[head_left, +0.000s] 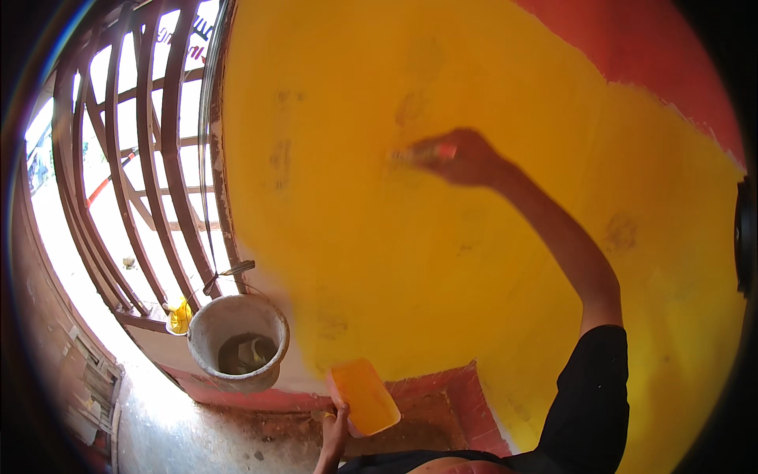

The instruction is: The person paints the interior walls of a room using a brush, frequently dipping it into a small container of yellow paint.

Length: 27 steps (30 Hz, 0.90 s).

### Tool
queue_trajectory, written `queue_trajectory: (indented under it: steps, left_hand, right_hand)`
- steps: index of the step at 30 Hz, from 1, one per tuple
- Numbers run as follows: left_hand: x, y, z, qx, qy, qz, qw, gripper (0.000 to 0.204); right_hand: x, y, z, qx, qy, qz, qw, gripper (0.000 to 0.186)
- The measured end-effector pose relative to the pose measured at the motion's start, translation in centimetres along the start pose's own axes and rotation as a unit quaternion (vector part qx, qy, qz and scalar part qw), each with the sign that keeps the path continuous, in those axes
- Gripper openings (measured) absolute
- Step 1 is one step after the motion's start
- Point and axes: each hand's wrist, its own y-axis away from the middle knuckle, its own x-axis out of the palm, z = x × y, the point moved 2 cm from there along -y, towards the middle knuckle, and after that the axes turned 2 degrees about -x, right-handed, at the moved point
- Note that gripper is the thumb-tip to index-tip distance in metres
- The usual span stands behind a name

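A short brush-like tool (418, 152), blurred by movement, is at the upper middle of a yellow-painted wall (355, 253). The right hand (466, 158) is closed around it, its tip end pointing left; the blur hides its exact kind and whether the tip touches the wall. Low in the view, the left hand (335, 426) grips the left edge of a yellow-orange tub (395, 411), which is tilted so that its orange-coloured inside shows; how much paint it holds I cannot tell.

The step in hand looks like working yellow paint over the wall. Dark smudges show near the tool and elsewhere on the yellow, so the next move seems to call for even pressure across those marks, with the tub kept steady and its opening upward.

Further out, a grey bucket (212, 320) with murky contents hangs at the lower left, beside a paler patch of wall that has little yellow on it. A yellow bag (181, 316) is just left of the bucket, near the foot of brown window bars (144, 142). A red area (671, 47) borders the yellow at the upper right, with a ragged edge between the two colours.
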Motion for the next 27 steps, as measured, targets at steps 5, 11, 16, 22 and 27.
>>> queue_trajectory:
  steps: [5, 11, 16, 22, 27]
  left_hand:
    - [0.1, 0.0, -0.5, -0.043, -0.013, -0.001, 0.999, 0.049]
    - [0.9, -0.1, -0.3, -0.016, 0.029, -0.016, 0.999, 0.051]
    - [0.1, 0.0, -0.2, -0.052, -0.006, -0.014, 0.999, 0.050]
    - [-0.9, -1.1, 1.4, 0.026, -0.045, 0.047, 0.998, 0.049]
    - [-0.5, -1.1, 0.8, -0.006, -0.035, 0.025, 0.999, 0.046]
  right_hand:
    - [-10.9, -7.0, -4.9, -0.015, 0.074, -0.203, 0.976, 0.032]
    - [-15.4, -7.8, -4.3, -0.025, 0.163, -0.402, 0.901, 0.031]
    - [-4.2, -4.0, -2.6, 0.039, 0.197, -0.148, 0.968, 0.039]
    - [5.3, 3.3, 2.3, -0.050, 0.017, 0.037, 0.998, 0.035]
    - [-1.6, -0.9, -1.8, -0.021, -0.022, -0.024, 0.999, 0.044]
